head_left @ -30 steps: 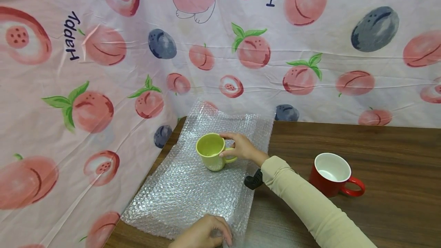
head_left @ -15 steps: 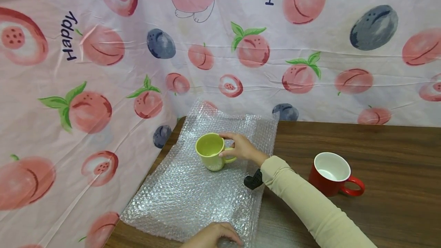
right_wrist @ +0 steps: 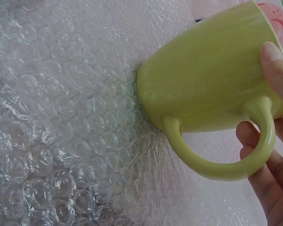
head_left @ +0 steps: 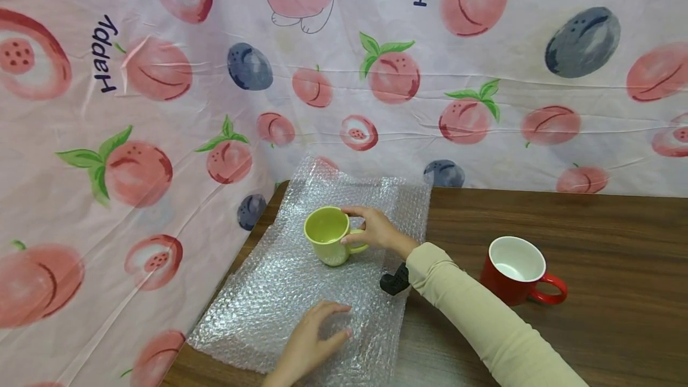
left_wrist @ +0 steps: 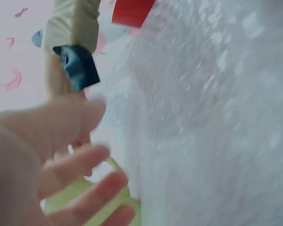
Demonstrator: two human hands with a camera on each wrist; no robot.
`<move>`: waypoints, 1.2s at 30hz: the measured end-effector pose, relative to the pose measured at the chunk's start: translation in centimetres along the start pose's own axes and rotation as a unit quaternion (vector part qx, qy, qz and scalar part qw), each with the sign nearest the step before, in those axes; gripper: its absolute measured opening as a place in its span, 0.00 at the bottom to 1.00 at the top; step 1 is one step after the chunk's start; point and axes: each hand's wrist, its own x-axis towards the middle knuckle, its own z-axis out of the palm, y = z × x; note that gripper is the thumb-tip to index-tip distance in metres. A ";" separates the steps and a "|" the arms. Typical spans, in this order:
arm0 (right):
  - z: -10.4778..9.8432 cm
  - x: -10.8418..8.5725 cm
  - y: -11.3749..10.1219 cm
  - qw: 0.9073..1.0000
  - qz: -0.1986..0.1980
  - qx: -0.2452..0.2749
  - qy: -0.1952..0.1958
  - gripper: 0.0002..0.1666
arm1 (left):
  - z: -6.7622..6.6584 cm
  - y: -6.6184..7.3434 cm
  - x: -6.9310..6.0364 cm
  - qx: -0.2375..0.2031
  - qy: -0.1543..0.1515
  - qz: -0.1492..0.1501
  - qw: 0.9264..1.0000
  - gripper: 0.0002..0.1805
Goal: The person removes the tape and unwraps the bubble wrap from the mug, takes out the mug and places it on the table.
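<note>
A yellow-green mug stands upright on a sheet of bubble wrap. At its rim and handle side, my right hand grips it; in the right wrist view the thumb lies on the mug's outer wall and fingertips show behind the handle. My left hand hovers over the near part of the bubble wrap, thumb and fingers spread apart, holding nothing. The left wrist view shows that hand with its fingers extended, the mug partly hidden behind them.
A red mug with a white inside stands on the brown wooden table, right of my right forearm. A black device shows beside my right wrist. Fruit-printed cloth hangs behind and at the left.
My left hand has left the near edge of the bubble wrap, moved forward and spread its fingers. My right hand and the yellow-green mug have stayed in place.
</note>
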 end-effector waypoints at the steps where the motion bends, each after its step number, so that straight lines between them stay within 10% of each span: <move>1: 0.0 0.0 0.0 1.000 0.000 0.000 0.000 0.39 | -0.2 -0.2 0.3 0.009 0.015 -0.012 1.000 0.18; 15: -0.1 -0.1 -0.1 1.000 0.003 0.007 -0.002 0.40 | -0.7 -3.8 4.3 0.114 0.050 -0.074 0.989 0.29; 36: 0.4 -0.7 0.2 0.999 -0.032 0.017 0.012 0.39 | 1.3 -6.0 4.9 0.124 0.041 -0.108 0.986 0.38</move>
